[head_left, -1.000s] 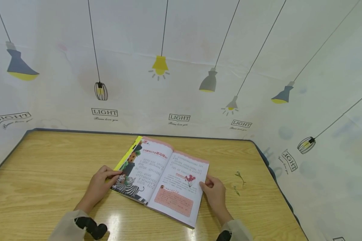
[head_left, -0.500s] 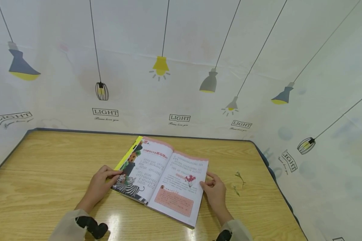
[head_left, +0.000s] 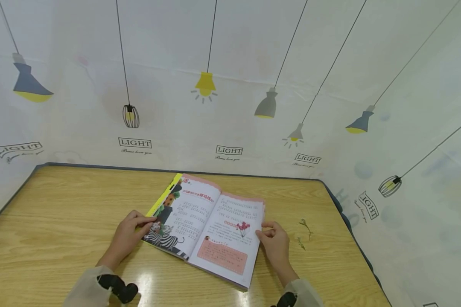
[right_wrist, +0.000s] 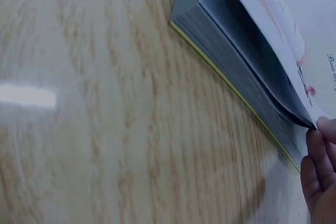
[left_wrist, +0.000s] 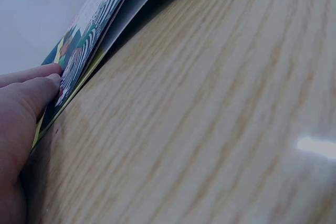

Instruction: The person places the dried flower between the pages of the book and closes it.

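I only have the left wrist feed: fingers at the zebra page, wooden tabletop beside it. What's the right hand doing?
Observer: The right hand pinches the outer edge of the right page.

Operator: Is that page lying flat on the rest?

Observer: No. The right wrist view shows a dark gap between its near part and the page block below.

Operator: Anything on the tabletop beyond that hand?

Observer: Two small green sprigs show to its right in the head view; real or printed, I can't tell.
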`<state>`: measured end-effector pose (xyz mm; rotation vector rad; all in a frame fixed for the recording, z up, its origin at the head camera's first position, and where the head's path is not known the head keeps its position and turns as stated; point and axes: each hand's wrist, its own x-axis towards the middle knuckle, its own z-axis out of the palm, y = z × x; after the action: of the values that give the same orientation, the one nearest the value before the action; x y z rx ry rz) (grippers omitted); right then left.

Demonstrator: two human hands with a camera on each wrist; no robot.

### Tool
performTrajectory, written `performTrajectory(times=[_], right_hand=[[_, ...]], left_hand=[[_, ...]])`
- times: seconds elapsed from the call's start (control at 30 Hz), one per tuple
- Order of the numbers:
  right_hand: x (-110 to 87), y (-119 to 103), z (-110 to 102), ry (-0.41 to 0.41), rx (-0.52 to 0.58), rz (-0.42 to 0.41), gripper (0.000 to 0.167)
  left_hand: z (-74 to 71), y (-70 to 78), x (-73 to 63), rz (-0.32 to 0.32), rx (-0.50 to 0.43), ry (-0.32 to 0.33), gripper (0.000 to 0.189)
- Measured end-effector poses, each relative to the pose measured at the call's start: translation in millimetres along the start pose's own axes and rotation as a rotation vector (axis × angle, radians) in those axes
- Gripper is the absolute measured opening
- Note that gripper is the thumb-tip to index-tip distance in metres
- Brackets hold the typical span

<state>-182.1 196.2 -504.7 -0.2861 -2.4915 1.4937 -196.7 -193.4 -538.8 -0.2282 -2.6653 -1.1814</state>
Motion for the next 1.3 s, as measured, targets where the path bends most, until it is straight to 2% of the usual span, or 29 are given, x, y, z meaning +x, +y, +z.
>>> performTrajectory(times=[0.13,0.43,0.77,1.1,1.3], right_hand=[[-0.4,-1,-1,0.015,-0.024,0.001,0.015],[2.0,-3,-4,0.005,-0.050,0.013,0.016],[4.6,-10,-5,0.031,0.041,0.038,0.018],[5.7,-32,-9,0.029,0.121,0.051,0.022],[8.2,-41,-7,0.018,0.220,0.072,0.025]], left_hand=[[0.3,0.0,-0.3,-0.005,0.004,-0.007,0.021],[0.1,-1.9,0.2,-0.020,0.020,-0.012,0.022],[0.8,-3.1,1.1,-0.013,0.008,-0.014,0.022],[1.2,-1.8,1.8,-0.026,0.007,-0.016,0.022],[1.6,-3.7,1.0,-0.029,0.006,-0.012,0.021]])
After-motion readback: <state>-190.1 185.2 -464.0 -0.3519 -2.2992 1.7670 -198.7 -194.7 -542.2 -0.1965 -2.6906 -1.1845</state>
